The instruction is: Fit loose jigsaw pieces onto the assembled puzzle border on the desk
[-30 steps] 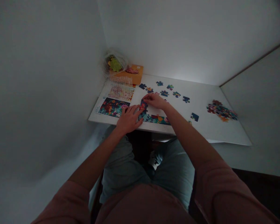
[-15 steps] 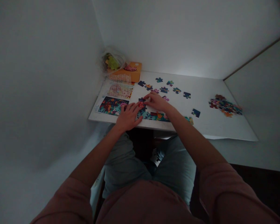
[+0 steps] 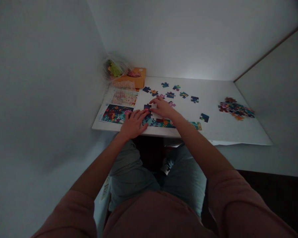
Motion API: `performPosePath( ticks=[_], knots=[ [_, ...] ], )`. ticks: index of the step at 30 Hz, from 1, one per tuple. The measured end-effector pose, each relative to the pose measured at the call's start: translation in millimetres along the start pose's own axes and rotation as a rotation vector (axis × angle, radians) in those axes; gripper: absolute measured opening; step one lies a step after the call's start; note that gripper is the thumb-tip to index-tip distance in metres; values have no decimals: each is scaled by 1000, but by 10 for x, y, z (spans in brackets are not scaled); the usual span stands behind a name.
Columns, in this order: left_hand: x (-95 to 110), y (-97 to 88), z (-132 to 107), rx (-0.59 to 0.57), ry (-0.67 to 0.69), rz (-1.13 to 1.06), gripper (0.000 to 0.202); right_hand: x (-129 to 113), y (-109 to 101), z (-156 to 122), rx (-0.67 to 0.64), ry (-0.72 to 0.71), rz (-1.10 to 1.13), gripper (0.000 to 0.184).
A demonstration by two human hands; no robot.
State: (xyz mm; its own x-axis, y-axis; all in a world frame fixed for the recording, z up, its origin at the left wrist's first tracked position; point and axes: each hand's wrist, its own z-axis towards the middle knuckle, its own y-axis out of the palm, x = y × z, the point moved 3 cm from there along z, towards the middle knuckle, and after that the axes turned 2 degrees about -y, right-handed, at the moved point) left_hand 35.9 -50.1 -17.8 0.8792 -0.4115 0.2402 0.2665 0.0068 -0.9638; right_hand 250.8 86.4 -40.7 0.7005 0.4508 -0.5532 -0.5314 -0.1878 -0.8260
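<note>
On the desk (image 3: 228, 132), a sheet (image 3: 114, 114) lies at the left with a box (image 3: 140, 82) and a bag (image 3: 115, 68) behind it, the joined puzzle strip (image 3: 165, 123) runs near the front edge to its right, loose pieces (image 3: 170, 95) lie mostly behind the strip, and a pile of pieces (image 3: 235, 109) sits farther right

Nothing legible at all. On the flat orange item (image 3: 139, 82), only a pale round spot, too small and dim to read; on the white margin of the printed picture sheet (image 3: 114, 114), just a tiny unreadable blue mark.
</note>
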Motion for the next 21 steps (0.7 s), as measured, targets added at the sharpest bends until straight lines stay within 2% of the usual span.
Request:
performPosePath(
  ticks=[3,6,9,12,14,16,18,21],
  knots=[
    [5,-29,1,-17,-13,1,64,33,-207,-149,74,-2,-14,31],
    [11,-65,5,-16,-18,-17,63,247,-586,-467,186,24,-30,29],
    [11,-90,18,-24,-29,-25,63,624,-999,-992,261,124,-37,29],
    [20,-102,33,-31,-36,-10,64,1024,-1288,-1622,334,259,-51,31],
    [33,-105,40,-25,-34,4,64,1228,-1370,-1980,369,356,-75,32],
    [44,-104,44,-11,-26,30,65,1351,-1378,-2215,372,427,-82,30],
    [46,-98,48,2,-13,60,67,1408,-1346,-2314,351,454,-56,25],
    [30,-92,57,12,-1,88,70,1443,-1300,-2273,324,441,-12,18]
  ],
)
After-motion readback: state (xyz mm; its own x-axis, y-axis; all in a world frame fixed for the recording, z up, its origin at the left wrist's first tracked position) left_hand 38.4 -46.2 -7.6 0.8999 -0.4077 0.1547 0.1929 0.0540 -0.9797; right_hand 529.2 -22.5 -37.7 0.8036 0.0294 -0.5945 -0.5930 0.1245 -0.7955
